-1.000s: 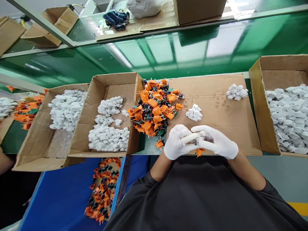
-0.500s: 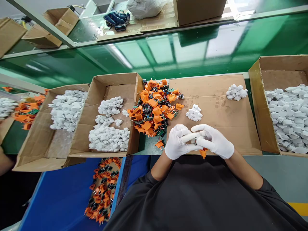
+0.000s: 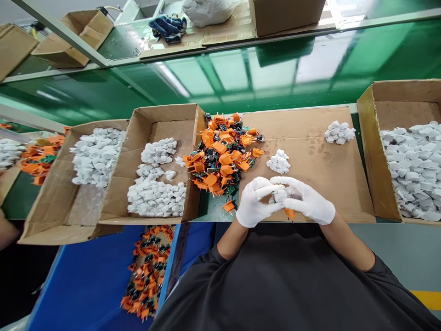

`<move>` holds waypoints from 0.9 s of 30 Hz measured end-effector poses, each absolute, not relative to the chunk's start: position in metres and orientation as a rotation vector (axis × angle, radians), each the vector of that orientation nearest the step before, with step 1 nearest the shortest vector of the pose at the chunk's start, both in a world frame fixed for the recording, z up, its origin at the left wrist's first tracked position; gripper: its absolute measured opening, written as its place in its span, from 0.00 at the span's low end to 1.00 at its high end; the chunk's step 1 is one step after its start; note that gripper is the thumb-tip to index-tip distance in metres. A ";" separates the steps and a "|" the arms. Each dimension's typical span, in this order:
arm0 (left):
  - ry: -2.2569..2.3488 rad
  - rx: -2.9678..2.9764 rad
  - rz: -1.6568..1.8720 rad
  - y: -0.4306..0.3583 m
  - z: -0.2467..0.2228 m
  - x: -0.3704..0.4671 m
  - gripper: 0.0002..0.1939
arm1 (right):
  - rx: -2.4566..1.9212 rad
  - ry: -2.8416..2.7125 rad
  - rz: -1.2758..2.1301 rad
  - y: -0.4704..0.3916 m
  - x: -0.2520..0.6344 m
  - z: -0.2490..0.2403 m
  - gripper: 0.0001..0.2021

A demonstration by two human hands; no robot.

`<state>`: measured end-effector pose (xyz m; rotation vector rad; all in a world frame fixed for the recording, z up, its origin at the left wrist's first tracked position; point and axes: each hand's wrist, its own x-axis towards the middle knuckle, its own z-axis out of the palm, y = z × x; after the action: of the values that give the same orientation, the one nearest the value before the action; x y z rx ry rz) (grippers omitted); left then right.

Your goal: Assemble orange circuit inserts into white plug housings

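White gloves cover both hands, which meet over the front edge of the cardboard sheet (image 3: 337,184). My left hand (image 3: 257,202) has thumb and fingers closed on a small white piece (image 3: 280,195). Opposite it, my right hand (image 3: 306,200) grips an orange plug part (image 3: 290,214) whose lower end shows beneath the fingers. The parts between the fingertips are partly hidden. Left of the hands lies a heap of orange plugs with circuit boards (image 3: 220,154). A small pile of white pieces (image 3: 279,162) sits just beyond them.
Boxes of white pieces stand at the left (image 3: 72,202), centre left (image 3: 117,202) and right (image 3: 367,108). Another white pile (image 3: 339,132) lies on the sheet's far right. More orange plugs (image 3: 148,276) are low at left. Part of another person's arm (image 3: 7,230) shows at the left edge.
The orange plug has shifted slightly left and up and shows less below my right hand. Both hands stay together, with fingers slightly repositioned around the parts.
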<state>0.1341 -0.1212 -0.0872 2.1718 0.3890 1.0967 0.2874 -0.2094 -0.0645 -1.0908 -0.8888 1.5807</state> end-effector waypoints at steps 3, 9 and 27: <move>0.398 2.322 1.057 -0.120 -0.089 0.131 0.10 | -1.216 -1.017 1.478 -0.212 0.285 -0.066 0.28; 0.413 2.406 1.050 -0.123 -0.091 0.130 0.10 | -1.265 -1.163 1.382 -0.218 0.287 -0.067 0.26; 0.268 2.362 1.237 -0.126 -0.099 0.131 0.19 | -1.441 -1.230 0.926 -0.224 0.282 -0.069 0.27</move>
<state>0.1313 -0.1258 -0.0993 2.3621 0.2677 1.2374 0.2822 -0.2236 -0.0692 -1.4409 -1.2296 0.9262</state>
